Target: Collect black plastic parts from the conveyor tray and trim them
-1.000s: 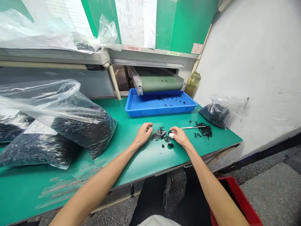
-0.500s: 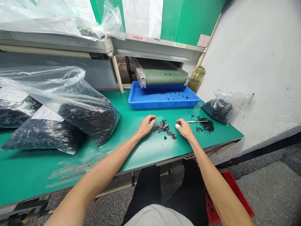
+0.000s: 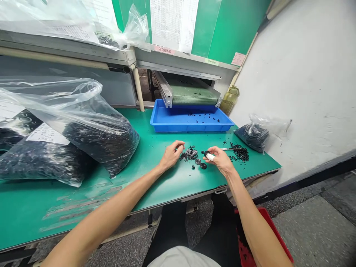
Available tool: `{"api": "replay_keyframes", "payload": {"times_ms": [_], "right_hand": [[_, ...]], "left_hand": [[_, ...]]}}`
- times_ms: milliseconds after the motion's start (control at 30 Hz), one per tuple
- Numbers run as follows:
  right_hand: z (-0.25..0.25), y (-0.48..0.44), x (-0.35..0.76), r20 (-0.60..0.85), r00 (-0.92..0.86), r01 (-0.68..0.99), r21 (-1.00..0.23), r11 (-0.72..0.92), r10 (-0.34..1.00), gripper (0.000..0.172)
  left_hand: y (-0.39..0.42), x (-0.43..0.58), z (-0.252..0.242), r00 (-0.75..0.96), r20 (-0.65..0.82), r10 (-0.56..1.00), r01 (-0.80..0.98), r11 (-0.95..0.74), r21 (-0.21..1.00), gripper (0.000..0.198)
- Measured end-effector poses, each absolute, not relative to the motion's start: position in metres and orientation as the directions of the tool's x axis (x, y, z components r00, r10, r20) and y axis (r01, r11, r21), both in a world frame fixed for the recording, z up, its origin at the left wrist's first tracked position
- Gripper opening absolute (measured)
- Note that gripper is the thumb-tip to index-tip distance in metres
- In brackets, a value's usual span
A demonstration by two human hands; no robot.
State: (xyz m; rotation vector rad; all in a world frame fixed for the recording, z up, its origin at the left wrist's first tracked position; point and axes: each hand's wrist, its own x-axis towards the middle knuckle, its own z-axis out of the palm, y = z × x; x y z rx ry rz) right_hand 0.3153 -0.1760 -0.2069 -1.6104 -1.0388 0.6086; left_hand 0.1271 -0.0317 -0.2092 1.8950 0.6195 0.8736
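Green bench [image 3: 172,189]: bulging plastic bags of black parts [image 3: 94,144] lie at left, blue tray [image 3: 191,128] upper centre. Your hands stand apart: left hand [image 3: 171,155] loosely curled beside the metal discs [image 3: 190,152] at centre, right hand [image 3: 221,159] pinching a small dark disc [image 3: 206,153]. Risk: a careless wrist sweep could mix the loose black pieces [image 3: 240,152] at right into the discs.

black disc [image 3: 206,153]: half hidden by right hand [image 3: 219,159] | red crate [image 3: 275,231]: cut off by edge

Blue tray [image 3: 191,127], conveyor belt [image 3: 193,95], red crate [image 3: 274,233]
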Motion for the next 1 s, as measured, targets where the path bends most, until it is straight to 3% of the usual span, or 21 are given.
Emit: {"api": "replay_keyframes", "payload": {"times_ms": [133, 267, 467, 733, 867, 1000], "right_hand": [[-0.212, -0.190, 0.286, 0.179, 0.528, 0.272, -0.962, 0.035, 0.830, 0.037], [-0.221, -0.200, 0.246, 0.243, 0.540, 0.319, -0.945, 0.071, 0.806, 0.028], [-0.227, -0.213, 0.221, 0.290, 0.390, 0.574, -0.819, 0.015, 0.874, 0.017], [-0.234, -0.204, 0.226, 0.241, 0.333, 0.483, -0.874, 0.054, 0.912, 0.009], [-0.231, -0.207, 0.236, 0.199, 0.402, 0.522, -0.852, -0.045, 0.894, 0.018], [-0.223, -0.205, 0.266, 0.225, 0.547, 0.704, -0.644, -0.299, 0.806, 0.025]], "left_hand": [[-0.058, 0.125, -0.200, 0.770, 0.191, 0.608, 0.028, -0.332, 0.943, 0.026], [-0.085, 0.116, -0.203, 0.889, 0.034, 0.457, 0.076, -0.220, 0.972, 0.034], [-0.096, 0.100, -0.208, 0.925, -0.082, 0.370, 0.144, -0.142, 0.979, 0.034], [-0.093, 0.102, -0.207, 0.921, -0.169, 0.351, 0.198, -0.050, 0.979, 0.036], [-0.088, 0.102, -0.214, 0.916, -0.211, 0.342, 0.190, 0.096, 0.977, 0.038], [-0.084, 0.105, -0.217, 0.894, -0.240, 0.378, 0.128, 0.300, 0.945, 0.038]]}}
